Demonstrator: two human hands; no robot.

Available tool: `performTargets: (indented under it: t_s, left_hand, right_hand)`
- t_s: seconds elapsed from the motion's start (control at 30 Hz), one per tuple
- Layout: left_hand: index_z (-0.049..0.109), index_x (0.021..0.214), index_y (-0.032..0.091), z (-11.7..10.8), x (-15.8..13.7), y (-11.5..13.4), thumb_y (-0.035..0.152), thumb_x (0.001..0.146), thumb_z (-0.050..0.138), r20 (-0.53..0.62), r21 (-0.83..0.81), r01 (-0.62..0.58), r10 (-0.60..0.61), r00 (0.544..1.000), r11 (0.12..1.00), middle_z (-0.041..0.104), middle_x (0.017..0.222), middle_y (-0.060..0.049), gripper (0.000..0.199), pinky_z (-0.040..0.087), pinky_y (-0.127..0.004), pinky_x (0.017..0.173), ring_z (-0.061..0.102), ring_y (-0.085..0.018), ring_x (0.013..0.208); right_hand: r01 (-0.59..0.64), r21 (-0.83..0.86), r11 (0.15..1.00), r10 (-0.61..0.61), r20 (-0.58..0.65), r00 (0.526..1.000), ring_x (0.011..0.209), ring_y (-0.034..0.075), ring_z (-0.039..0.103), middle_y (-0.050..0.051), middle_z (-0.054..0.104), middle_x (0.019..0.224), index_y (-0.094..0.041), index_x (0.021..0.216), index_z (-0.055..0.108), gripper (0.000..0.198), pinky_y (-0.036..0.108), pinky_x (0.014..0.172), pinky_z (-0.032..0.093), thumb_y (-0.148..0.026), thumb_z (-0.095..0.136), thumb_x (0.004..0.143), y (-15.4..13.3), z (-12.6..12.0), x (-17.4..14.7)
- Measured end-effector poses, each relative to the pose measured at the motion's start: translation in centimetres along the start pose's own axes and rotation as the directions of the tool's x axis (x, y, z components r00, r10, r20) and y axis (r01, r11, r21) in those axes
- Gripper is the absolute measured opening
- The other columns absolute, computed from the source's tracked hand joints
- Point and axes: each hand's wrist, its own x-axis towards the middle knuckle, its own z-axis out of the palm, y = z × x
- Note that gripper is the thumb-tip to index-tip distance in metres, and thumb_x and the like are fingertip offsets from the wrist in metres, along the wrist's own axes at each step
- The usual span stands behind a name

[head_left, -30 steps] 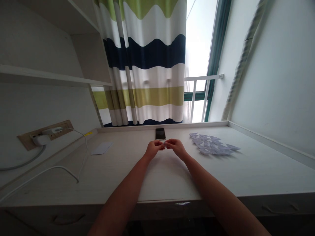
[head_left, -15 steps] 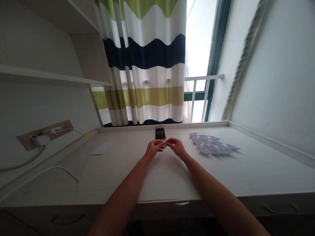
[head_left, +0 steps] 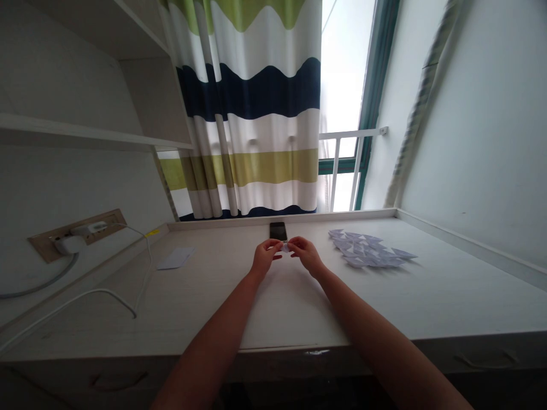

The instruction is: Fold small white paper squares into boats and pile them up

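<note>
Between my fingertips is a small folded piece of white paper point(head_left: 285, 247), partly hidden by them. My left hand point(head_left: 265, 256) pinches its left side, and my right hand point(head_left: 305, 254) pinches the right side. Both hands are held above the middle of the white desk point(head_left: 294, 310). Just beyond them lies a dark phone point(head_left: 278, 230). To the right, several folded white paper pieces point(head_left: 367, 250) with pointed ends lie in a loose cluster. A few flat white paper sheets point(head_left: 175, 258) rest on the left part of the desk.
A white cable point(head_left: 106, 291) runs over the left of the desk from a wall socket point(head_left: 81, 230) holding plugs. Raised edging point(head_left: 470, 246) borders the desk at the back and sides. Behind hangs a striped curtain point(head_left: 256, 131); a shelf point(head_left: 85, 134) juts out at upper left.
My fingers have shifted slightly on the folded paper, which now shows a little more between them. Both hands stay in nearly the same place; everything else on the desk is unmoved.
</note>
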Motion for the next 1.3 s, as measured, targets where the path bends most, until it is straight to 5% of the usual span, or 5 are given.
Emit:
performTargets:
  t_s: [0.6,1.3]
  left_hand:
    - [0.061,0.079,0.012,-0.20,0.15,-0.04,0.031,0.064,0.064,-0.041,-0.101,-0.038,0.034,0.999,0.994,0.065,0.082,-0.007,0.025,0.050,-0.033,0.071,0.062,-0.016,0.074]
    - [0.060,0.076,0.013,0.03,-0.06,0.47,0.030,0.063,0.065,-0.054,-0.218,-0.036,0.025,0.998,0.975,0.066,0.081,-0.005,0.022,0.049,-0.034,0.075,0.062,-0.013,0.070]
  right_hand:
    - [0.000,0.191,0.982,0.008,-0.040,0.999,0.064,0.013,0.061,-0.002,0.058,0.068,-0.018,0.069,0.048,0.027,0.034,0.070,0.050,-0.038,0.065,0.061,0.70,-0.05,0.38]
    - [0.035,0.189,0.981,-0.028,-0.041,0.999,0.069,0.013,0.061,-0.002,0.057,0.071,-0.019,0.071,0.047,0.027,0.035,0.073,0.050,-0.039,0.063,0.063,0.40,-0.03,0.34]
